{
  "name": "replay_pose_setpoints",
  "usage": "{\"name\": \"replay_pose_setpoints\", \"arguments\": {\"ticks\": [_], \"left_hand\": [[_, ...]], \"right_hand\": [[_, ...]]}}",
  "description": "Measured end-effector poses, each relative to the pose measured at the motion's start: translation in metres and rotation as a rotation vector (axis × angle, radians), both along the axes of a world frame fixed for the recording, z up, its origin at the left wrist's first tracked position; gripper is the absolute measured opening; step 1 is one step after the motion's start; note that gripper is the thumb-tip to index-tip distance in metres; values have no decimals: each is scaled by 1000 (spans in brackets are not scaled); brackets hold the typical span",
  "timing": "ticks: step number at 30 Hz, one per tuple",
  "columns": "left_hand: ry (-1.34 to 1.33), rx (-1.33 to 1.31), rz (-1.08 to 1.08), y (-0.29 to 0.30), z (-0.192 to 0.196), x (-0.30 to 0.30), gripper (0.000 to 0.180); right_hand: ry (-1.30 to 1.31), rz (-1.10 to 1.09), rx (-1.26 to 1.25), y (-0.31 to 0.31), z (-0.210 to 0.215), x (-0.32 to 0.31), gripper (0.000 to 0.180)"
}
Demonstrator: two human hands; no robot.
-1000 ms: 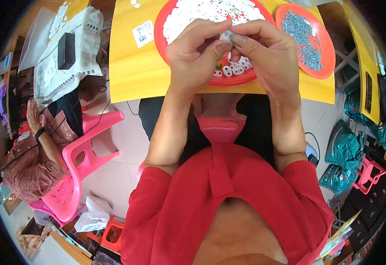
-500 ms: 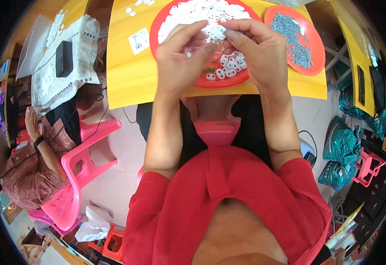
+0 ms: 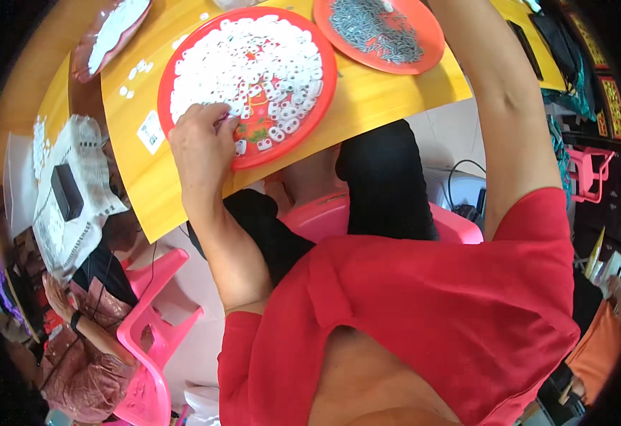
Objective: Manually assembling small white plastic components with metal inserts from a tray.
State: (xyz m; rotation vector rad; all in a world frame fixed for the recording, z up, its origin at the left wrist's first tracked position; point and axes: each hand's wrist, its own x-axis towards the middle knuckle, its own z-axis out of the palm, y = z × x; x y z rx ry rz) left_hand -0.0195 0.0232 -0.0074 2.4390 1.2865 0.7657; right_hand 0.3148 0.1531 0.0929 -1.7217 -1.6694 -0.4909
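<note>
My left hand (image 3: pixel 202 145) is at the near left rim of a round red tray (image 3: pixel 328 78), its fingers curled in toward the thumb. Whatever it holds is hidden, though a small pinkish patch shows between thumb and fingers. Heaped in the tray are many small white plastic pieces (image 3: pixel 250 64), several with two round holes. Near the thumb, a few lie loose on the tray's printed bottom. My right arm (image 3: pixel 506 92) stretches forward past the orange-red plate (image 3: pixel 430 42) of small grey screws (image 3: pixel 374 32); its hand is beyond the upper edge of the picture.
The yellow table (image 3: pixel 150 213) has a printed white label (image 3: pixel 150 132) and loose white discs (image 3: pixel 136 69) on it. A dish of white pieces (image 3: pixel 115 32) stands far left. Another person (image 3: pixel 87 362) sits at left on a pink chair (image 3: pixel 150 341), near a cloth with a black box (image 3: pixel 67 192).
My hands have parted. The left one has come down to the tray's left rim, while the right has reached far forward out of view. The whole view has swung to the right.
</note>
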Motion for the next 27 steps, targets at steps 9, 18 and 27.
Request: {"name": "replay_pose_setpoints", "arguments": {"ticks": [9, 18, 27], "left_hand": [[-29, -52, 137, -2, 6, 0, 15], [-133, -108, 152, 4, -1, -3, 15], [-217, -133, 77, 8, -7, -10, 15]], "right_hand": [[59, 34, -387, -127, 1, -30, 13], [210, 352, -834, -174, -89, -15, 12], [-509, 367, -823, -173, -75, -30, 22]]}}
